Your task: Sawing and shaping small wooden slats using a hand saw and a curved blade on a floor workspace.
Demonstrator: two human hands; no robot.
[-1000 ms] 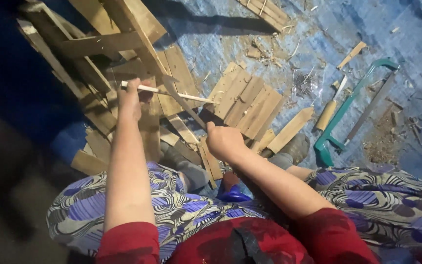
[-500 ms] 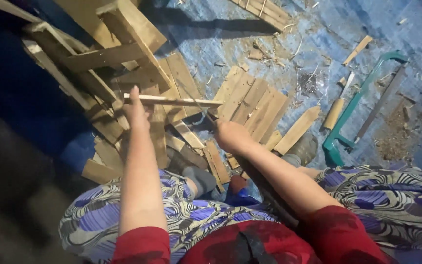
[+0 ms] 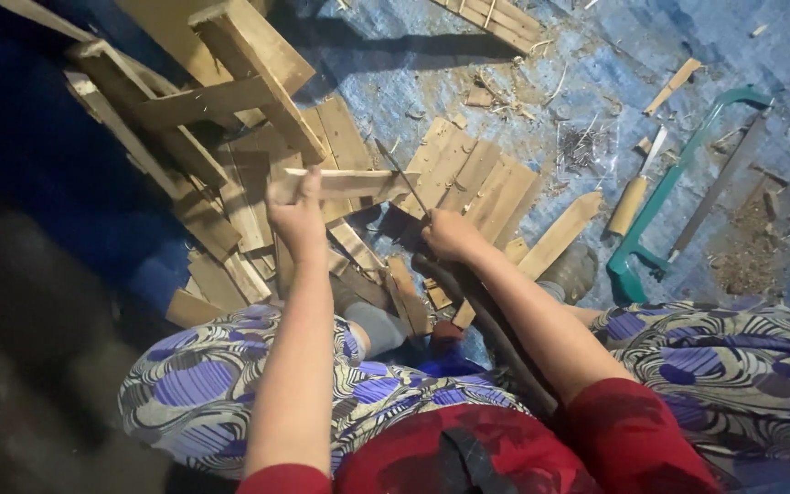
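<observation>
Now left hand (image 3: 296, 212) holds wood strip (image 3: 345, 184); right hand (image 3: 450, 234) knife (image 3: 401, 174).

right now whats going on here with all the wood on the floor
A person sits on a blue floor among wood scraps. The left hand holds a thin wooden strip level, while the right hand grips a thin blade whose tip meets the strip. A stack of wooden slats lies just beyond the hands, rough frames are piled at the left, and a green hacksaw rests untouched on the right.
</observation>
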